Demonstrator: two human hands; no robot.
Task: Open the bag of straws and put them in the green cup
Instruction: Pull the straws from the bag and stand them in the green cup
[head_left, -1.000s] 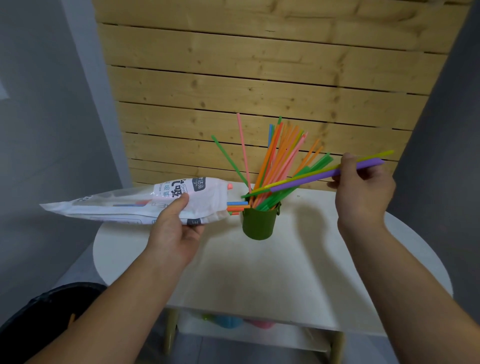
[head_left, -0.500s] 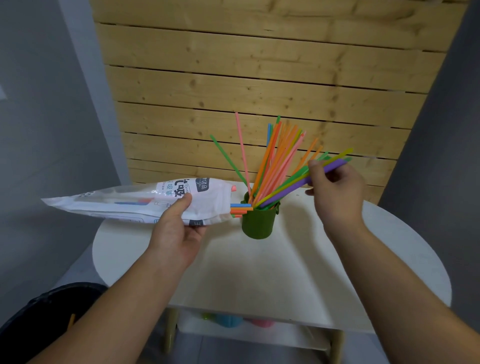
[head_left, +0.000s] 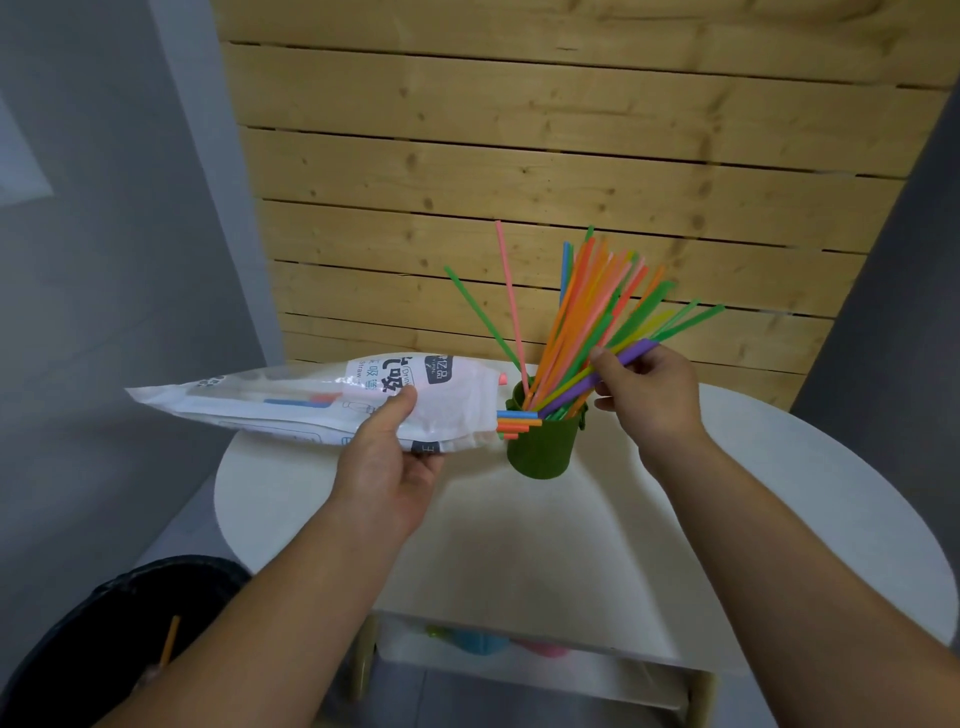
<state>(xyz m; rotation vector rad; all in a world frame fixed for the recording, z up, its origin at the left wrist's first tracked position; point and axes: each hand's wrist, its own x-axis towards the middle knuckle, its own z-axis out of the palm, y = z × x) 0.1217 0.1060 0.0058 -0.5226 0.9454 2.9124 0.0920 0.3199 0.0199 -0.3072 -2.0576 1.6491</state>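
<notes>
Bin (head_left: 104, 623), black, at frame 7 o'clock. An orange straw seems to lie in it.

White table (head_left: 727, 493): matte, rounded edge.

Left hand (head_left: 384, 467): position unchanged over the last second. Thumb lies over the bag (head_left: 291, 405), fingers curl beneath, gripping near its open mouth. The bag is crinkly film, part clear and part printed white, held level at the cup's 9 o'clock. Remaining straw ends (head_left: 517, 421), blue and orange, poke from the mouth against the cup wall.

Right hand (head_left: 649, 400): a second ago it held its straws out at 3 o'clock, clear of the cup. Now it is in close at the cup's 2 o'clock. Thumb and fingers pinch the purple straw (head_left: 576, 387) with a yellow-green one, lower ends inside the rim.

Judgement: this batch is nearly delivered and only release remains. A few straws are left in the bag.

Green cup (head_left: 543, 447): opaque, cylindrical, on the table at frame centre. The cup's straws (head_left: 587, 312) are thin, smooth and fanned towards 12–2 o'clock.

Slatted wall (head_left: 519, 156): knotty pine behind.
</notes>
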